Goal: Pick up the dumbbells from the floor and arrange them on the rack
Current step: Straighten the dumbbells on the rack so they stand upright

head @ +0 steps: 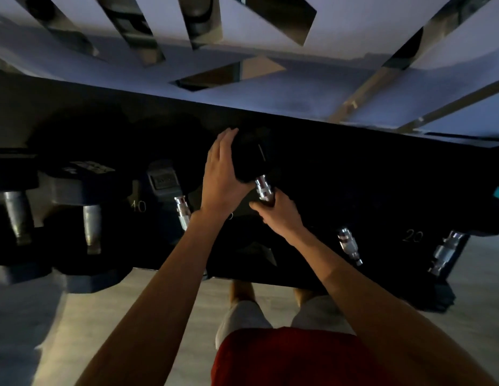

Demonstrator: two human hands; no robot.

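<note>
The right hand [279, 215] is wrapped round the chrome handle of the dumbbell [253, 160] and takes the weight. At its 10 o'clock the left hand [223, 174] lies flat-fingered on the black head, probably to steer it square. The dumbbell is over the rack [354, 168], mid-row, with the 10-marked dumbbell [182, 215] at 8 o'clock and another handle [350, 245] at 4 o'clock; can't tell if it's seated.

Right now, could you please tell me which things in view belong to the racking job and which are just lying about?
In the job: held dumbbell; right hand gripping its handle; left hand flat on its head; rack; racked dumbbells.
Lying about: mirrored wall strips; floor.
</note>
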